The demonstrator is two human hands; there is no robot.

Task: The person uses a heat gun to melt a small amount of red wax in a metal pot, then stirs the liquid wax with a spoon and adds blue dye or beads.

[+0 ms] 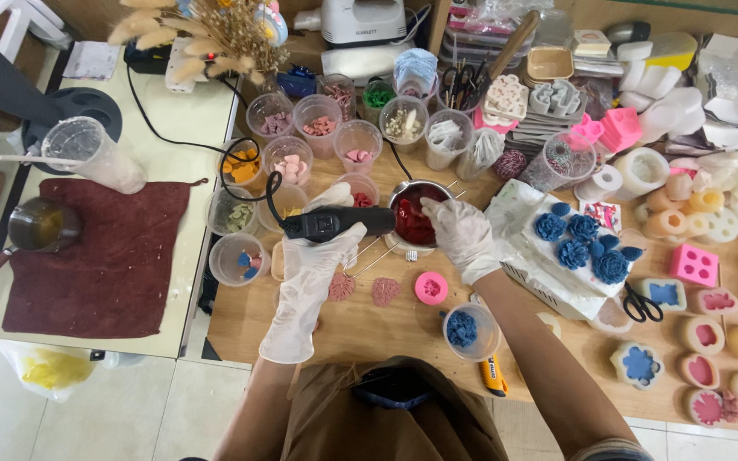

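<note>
My gloved left hand (322, 256) grips the black heat gun (335, 224) aimed at the small metal pot (416, 213) of glossy, seemingly melted red wax, steadied by my right hand (463, 235); nearby pink mould (430, 288) not yet poured.

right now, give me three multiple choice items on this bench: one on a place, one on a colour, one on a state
1. Where is the black heat gun?
A. in the left hand
B. on the brown cloth
C. on the floor

2. What colour are the flower shapes on the white block?
A. yellow
B. blue
C. green

3. What is in the small metal pot?
A. nothing
B. clear water
C. red material

Answers: 1 A, the gloved left hand wraps its handle. 2 B, all show deep blue. 3 C, red fills it under the right hand.
</note>
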